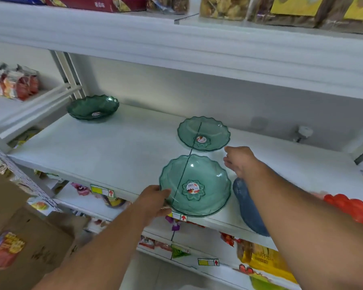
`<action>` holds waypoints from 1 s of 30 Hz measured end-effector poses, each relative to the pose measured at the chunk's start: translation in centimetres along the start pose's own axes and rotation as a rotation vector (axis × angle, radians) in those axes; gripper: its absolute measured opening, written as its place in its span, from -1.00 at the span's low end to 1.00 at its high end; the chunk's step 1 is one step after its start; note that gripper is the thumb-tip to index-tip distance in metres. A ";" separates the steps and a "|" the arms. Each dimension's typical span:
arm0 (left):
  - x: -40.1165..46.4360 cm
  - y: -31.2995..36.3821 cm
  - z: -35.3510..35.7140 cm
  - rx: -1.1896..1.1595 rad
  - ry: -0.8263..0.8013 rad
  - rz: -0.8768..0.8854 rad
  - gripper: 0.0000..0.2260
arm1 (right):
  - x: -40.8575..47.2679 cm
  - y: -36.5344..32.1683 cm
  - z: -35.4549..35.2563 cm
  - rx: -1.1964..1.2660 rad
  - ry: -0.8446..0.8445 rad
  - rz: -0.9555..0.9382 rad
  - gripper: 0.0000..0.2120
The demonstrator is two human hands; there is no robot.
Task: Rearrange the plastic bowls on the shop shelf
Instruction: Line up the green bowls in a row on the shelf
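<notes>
Green translucent plastic, scalloped: the near bowl (pixel 195 185) sits at the white shelf's (pixel 105 147) front edge, its left rim pinched by the left hand (pixel 153 200). The far bowl (pixel 203 133) lies just beyond; a dark green bowl (pixel 93 107) sits far left. The right hand (pixel 240 161) hovers loosely curled, holding nothing, above a blue dish (pixel 249 208); a red dish (pixel 352 208) lies to the right.

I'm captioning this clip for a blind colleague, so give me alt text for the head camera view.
A person's left hand grips the rim of a green bowl at the front edge of a white shop shelf, while the right hand reaches between a second green bowl and a blue bowl. A darker green bowl sits at the back left.
</notes>
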State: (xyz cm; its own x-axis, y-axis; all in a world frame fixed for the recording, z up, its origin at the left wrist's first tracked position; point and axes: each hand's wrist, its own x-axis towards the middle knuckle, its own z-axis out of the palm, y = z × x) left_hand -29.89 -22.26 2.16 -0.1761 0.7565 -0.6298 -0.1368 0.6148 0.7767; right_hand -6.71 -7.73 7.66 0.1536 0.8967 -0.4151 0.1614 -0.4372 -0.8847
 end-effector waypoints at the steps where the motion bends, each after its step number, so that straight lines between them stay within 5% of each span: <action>1: 0.1 -0.3 0.2 -0.048 0.000 -0.013 -0.76 | 0.7 0.0 0.0 0.004 -0.011 0.007 -0.75; 5: 0.3 -1.1 1.2 -0.148 0.036 -0.017 -0.80 | 2.9 -0.3 0.1 0.074 -0.052 0.017 -0.63; 15: -0.6 -1.7 2.1 -0.391 0.009 0.009 -0.81 | 8.2 0.0 1.9 0.252 -0.093 0.176 -0.86; 23: -1.6 -1.7 1.5 -0.376 0.043 0.044 -0.85 | 9.3 0.0 2.7 0.273 -0.163 0.242 -0.99; 30: -2.1 -1.5 0.3 -0.383 0.035 0.069 -0.85 | 9.6 0.2 2.8 0.266 -0.124 0.245 -0.87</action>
State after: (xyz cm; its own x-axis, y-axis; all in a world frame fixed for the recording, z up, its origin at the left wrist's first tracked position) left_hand -29.01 -24.75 2.34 -0.2299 0.7813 -0.5803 -0.4765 0.4295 0.7671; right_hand -7.94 1.01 2.86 0.0340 0.7767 -0.6290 -0.1264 -0.6210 -0.7736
